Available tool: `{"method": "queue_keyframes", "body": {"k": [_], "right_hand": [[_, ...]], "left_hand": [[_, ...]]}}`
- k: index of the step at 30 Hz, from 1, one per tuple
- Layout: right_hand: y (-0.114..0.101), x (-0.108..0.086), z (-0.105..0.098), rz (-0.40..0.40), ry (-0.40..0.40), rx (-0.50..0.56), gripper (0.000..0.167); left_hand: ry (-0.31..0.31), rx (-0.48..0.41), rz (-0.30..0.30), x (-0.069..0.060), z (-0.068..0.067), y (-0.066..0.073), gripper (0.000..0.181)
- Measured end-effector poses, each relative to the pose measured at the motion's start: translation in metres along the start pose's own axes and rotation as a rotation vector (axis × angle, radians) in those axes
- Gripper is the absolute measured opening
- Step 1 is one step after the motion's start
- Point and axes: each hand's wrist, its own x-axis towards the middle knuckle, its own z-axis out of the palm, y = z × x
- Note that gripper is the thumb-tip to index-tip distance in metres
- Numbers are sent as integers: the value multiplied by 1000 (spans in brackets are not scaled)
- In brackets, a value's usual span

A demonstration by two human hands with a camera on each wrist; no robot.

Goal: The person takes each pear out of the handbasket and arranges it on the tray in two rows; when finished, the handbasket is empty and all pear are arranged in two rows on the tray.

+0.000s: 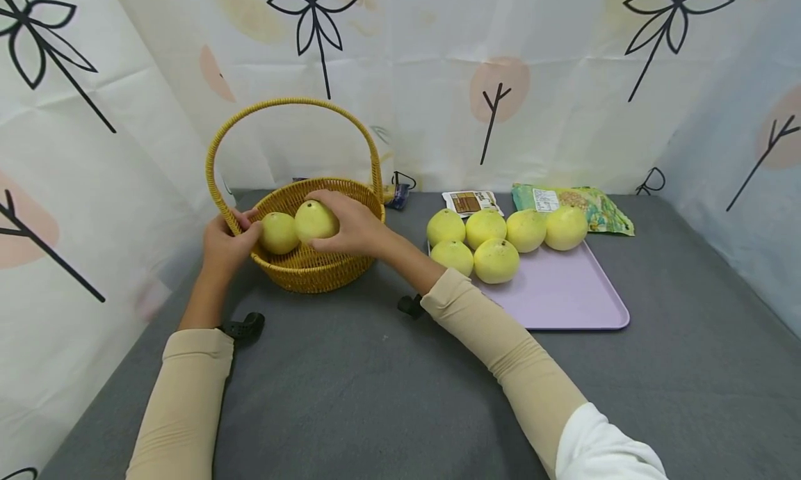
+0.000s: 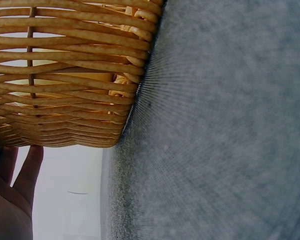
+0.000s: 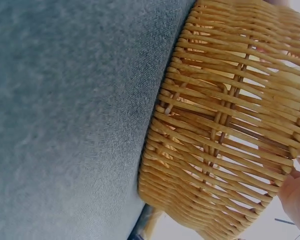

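Note:
In the head view a round yellow-green fruit [image 1: 316, 221], smooth and with a small dark spot on top, is held by my right hand [image 1: 350, 224] inside the wicker basket [image 1: 313, 278]. A second yellow-green fruit [image 1: 279, 233] lies in the basket just left of it. My left hand [image 1: 227, 247] grips the basket's left rim near the foot of the tall handle [image 1: 294, 101]. In the left wrist view, fingers [image 2: 31, 170] meet the basket's rim. Through the weave [image 3: 215, 115] in the right wrist view, pale shapes show, while fingertips [image 3: 296, 200] appear at the rim.
Several similar fruits [image 1: 496, 260] are grouped at the left and back of a lilac tray [image 1: 569, 292]. Behind it lie a green packet [image 1: 601, 209] and a small brown-and-white packet [image 1: 471, 202]. A dark blue packet [image 1: 398, 195] sits right of the basket. Printed curtains [image 1: 425, 62] enclose the grey tabletop [image 1: 350, 376].

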Motion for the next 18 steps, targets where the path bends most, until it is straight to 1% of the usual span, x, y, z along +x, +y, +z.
{"method": "queue_keyframes", "body": {"k": [4,6,10,12,16,18], "right_hand": [[-4,-9,-1,-61,67,11,71],[-6,-14,-1,-88,95,23,71],[-13,-23,-5,-114,116,38,71],[-17,-28,-8,-124,116,41,70],[-24,-37,-15,-149,106,51,68],[-27,-42,-18,-171,101,56,67]], "left_hand": [[9,-13,13,-1,1,-1,19],[11,-17,10,-1,2,-2,19],[8,-29,-7,-2,3,1,18],[4,-35,-9,-5,2,7,19],[-1,-44,-3,-14,1,26,19],[-3,-48,-1,-17,1,32,19]]}}
